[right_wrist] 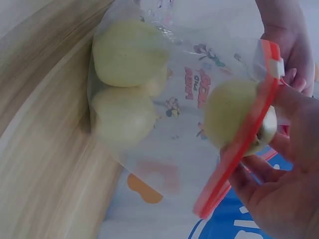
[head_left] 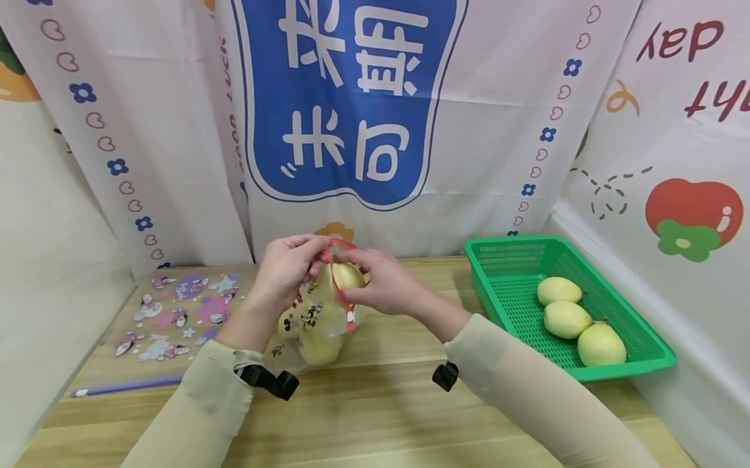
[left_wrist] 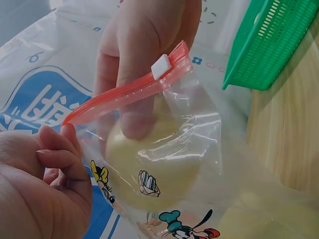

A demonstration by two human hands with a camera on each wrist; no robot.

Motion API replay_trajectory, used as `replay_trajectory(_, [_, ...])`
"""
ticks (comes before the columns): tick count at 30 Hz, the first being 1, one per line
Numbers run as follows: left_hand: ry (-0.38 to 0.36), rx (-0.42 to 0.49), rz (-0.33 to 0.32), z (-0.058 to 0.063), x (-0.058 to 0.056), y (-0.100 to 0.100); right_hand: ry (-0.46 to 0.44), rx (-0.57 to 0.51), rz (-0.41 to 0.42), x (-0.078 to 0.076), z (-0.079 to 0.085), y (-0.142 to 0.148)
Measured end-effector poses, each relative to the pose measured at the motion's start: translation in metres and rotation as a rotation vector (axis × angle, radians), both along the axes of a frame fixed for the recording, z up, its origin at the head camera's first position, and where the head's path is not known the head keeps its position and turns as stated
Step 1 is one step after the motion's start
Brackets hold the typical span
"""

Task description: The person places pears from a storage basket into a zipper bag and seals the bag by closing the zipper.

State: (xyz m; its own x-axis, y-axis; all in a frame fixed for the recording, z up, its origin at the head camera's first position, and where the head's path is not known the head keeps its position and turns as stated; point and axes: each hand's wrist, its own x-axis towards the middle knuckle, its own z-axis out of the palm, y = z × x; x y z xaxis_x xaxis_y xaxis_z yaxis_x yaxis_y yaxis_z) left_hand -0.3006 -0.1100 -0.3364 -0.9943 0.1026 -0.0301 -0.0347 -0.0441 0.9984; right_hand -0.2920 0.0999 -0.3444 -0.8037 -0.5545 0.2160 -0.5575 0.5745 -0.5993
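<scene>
Fruit (right_wrist: 230,117), round and pale yellow-green, sits partway through the mouth of a clear zip bag (head_left: 299,317) near the middle of the wooden table (head_left: 352,437). The right hand (head_left: 386,282) grips this fruit, thumb on one side and fingers curled round the other; in the right wrist view its dark dimpled end faces 4 o'clock, out of the bag. The left hand (head_left: 288,269) pinches the far end of the bag's red zip strip (right_wrist: 239,144). Seen from the head, the strip runs from 12 to about 5 o'clock, a white slider (left_wrist: 161,66) near its lower end; the bag's long axis slants from its mouth at 1 o'clock to its base at 7 o'clock, where more fruits (right_wrist: 124,115) lie bunched. At 3 o'clock from the bag stands a green basket (head_left: 659,353), its length running from 11 to 5 o'clock, holding three fruits (head_left: 567,319) in a row along that line. At 9 o'clock a second bag (head_left: 171,316), printed with cartoons, lies flat, its purple zip (head_left: 136,385) nearest the wearer.
</scene>
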Motion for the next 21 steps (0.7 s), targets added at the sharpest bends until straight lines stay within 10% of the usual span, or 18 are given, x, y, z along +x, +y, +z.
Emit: replay_trajectory(21, [-0.007, 0.034, 0.037, -0.001, 0.0, -0.006, -0.07, -0.11, -0.11, 0.019, 0.002, 0.024])
